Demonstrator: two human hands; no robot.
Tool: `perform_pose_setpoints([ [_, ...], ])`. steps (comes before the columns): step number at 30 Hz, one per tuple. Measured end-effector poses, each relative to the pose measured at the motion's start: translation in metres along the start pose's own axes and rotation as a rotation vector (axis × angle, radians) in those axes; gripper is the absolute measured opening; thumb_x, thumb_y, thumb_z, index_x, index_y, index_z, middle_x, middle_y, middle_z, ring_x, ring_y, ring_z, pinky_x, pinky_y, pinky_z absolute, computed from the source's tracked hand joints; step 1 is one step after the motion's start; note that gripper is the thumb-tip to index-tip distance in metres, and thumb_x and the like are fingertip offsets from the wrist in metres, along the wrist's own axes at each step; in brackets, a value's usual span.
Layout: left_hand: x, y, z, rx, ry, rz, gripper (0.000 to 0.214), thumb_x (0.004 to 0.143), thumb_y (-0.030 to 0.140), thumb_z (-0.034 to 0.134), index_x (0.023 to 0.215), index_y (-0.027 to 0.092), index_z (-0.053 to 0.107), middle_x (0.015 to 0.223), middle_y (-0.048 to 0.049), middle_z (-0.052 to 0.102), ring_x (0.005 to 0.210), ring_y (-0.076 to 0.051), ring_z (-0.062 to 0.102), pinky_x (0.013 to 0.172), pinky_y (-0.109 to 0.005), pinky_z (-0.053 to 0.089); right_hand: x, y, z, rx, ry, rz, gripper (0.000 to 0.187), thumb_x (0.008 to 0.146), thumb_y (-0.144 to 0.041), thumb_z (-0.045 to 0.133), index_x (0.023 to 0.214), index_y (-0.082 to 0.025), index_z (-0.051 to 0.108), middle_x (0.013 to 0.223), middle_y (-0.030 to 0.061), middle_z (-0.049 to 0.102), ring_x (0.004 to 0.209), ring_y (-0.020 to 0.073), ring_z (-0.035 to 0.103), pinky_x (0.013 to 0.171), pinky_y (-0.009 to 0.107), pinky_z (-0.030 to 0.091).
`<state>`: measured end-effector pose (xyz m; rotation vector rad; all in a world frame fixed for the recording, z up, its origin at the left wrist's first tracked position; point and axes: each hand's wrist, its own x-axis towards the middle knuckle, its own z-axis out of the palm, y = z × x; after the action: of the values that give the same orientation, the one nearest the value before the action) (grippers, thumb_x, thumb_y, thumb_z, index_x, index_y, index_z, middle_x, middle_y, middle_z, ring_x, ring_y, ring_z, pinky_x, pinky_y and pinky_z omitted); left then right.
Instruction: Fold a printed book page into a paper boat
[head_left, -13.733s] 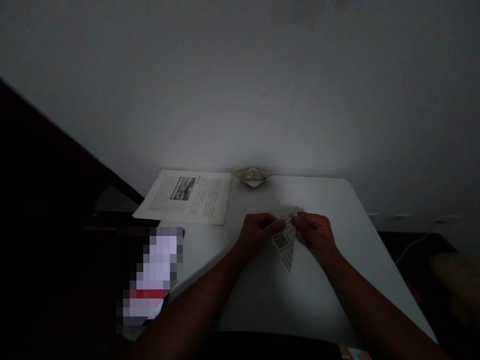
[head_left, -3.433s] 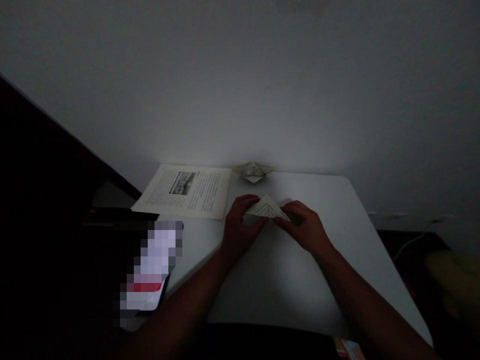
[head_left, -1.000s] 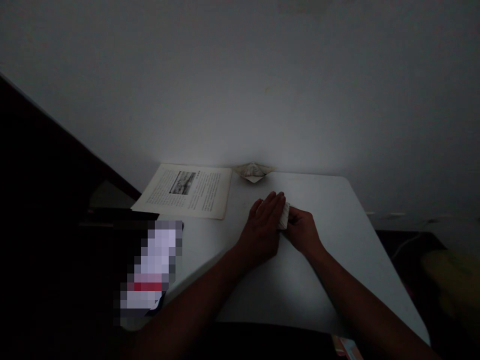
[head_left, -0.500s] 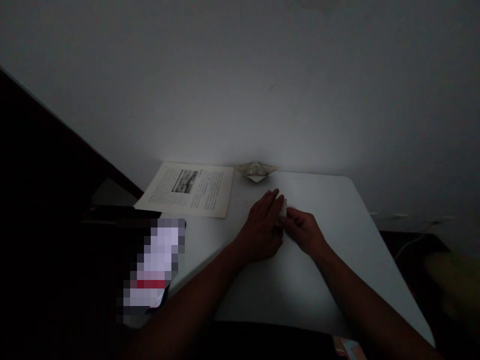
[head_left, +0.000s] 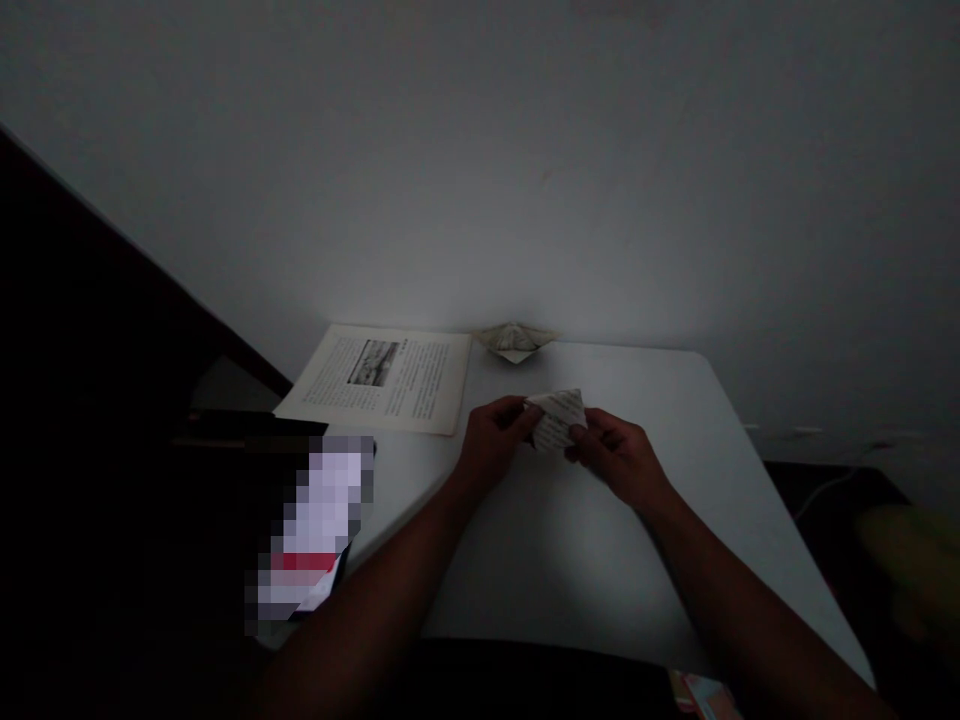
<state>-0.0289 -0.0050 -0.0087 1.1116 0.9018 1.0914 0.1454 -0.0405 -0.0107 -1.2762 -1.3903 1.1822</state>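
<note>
A small folded piece of printed paper (head_left: 556,418) is held between both hands, over the middle of the white table. My left hand (head_left: 493,436) pinches its left edge, the thumb lying on the printed face. On the other side my right hand (head_left: 619,458) grips the lower right corner between thumb and fingers. The fingers behind the paper are partly hidden. Beyond the hands, a folded paper boat (head_left: 514,342) stands near the wall.
Printed sheets (head_left: 420,385) with a picture lie at the table's back left. A phone (head_left: 322,520) with a lit, pixelated screen is at the left edge. The white table (head_left: 645,380) meets a grey wall (head_left: 480,200). A pale cable (head_left: 825,490) runs at the right.
My left hand was lying flat over the folded paper; it has drawn back to the left and now pinches the edge. The paper is now mostly uncovered. My right hand still holds its side.
</note>
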Motion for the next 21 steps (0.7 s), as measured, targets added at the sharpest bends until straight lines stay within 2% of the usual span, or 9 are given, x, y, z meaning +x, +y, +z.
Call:
perform_pose_setpoints([
  [3, -0.001, 0.0, 0.0, -0.023, 0.038, 0.011, 0.035, 0.066, 0.036, 0.073, 0.089, 0.011, 0.066, 0.073, -0.0031, 0.067, 0.063, -0.013, 0.061, 0.058, -0.024, 0.053, -0.001, -0.001, 0.0, -0.012, -0.01, -0.013, 0.036, 0.083, -0.044, 0.056, 0.102, -0.015, 0.063, 0.063, 0.001, 0.059, 0.052, 0.0104, 0.052, 0.045, 0.022, 0.04],
  [7, -0.001, 0.002, -0.002, 0.019, 0.004, -0.004, 0.041, 0.061, 0.037, 0.077, 0.09, 0.009, 0.067, 0.069, -0.0036, 0.067, 0.055, -0.012, 0.06, 0.049, -0.023, 0.052, -0.001, -0.002, -0.002, -0.044, -0.037, -0.048, 0.035, 0.083, -0.042, 0.057, 0.104, -0.015, 0.064, 0.066, 0.0019, 0.062, 0.056, 0.0117, 0.055, 0.048, 0.023, 0.042],
  [11, 0.0, 0.003, -0.002, 0.095, -0.005, -0.035, 0.037, 0.06, 0.038, 0.078, 0.079, 0.008, 0.067, 0.061, -0.0029, 0.065, 0.046, -0.011, 0.058, 0.042, -0.023, 0.05, -0.001, 0.001, -0.003, -0.039, 0.039, -0.071, 0.032, 0.08, -0.04, 0.062, 0.102, -0.017, 0.066, 0.069, 0.0019, 0.065, 0.057, 0.0122, 0.058, 0.053, 0.025, 0.047],
  [16, 0.0, 0.002, -0.001, 0.079, -0.011, -0.081, 0.035, 0.059, 0.038, 0.079, 0.07, 0.009, 0.063, 0.059, -0.0026, 0.064, 0.042, -0.01, 0.057, 0.037, -0.022, 0.049, -0.002, 0.009, -0.001, -0.058, 0.149, -0.104, 0.028, 0.078, -0.037, 0.064, 0.097, -0.018, 0.068, 0.067, 0.0019, 0.066, 0.056, 0.0127, 0.059, 0.052, 0.026, 0.049],
  [21, -0.001, 0.004, 0.0, 0.009, -0.105, -0.122, 0.036, 0.062, 0.04, 0.077, 0.07, 0.009, 0.059, 0.057, -0.0027, 0.064, 0.041, -0.012, 0.058, 0.036, -0.023, 0.05, 0.0, 0.008, 0.0, 0.106, 0.173, -0.055, 0.026, 0.075, -0.038, 0.066, 0.092, -0.018, 0.069, 0.073, 0.0034, 0.068, 0.058, 0.0146, 0.06, 0.052, 0.028, 0.051],
])
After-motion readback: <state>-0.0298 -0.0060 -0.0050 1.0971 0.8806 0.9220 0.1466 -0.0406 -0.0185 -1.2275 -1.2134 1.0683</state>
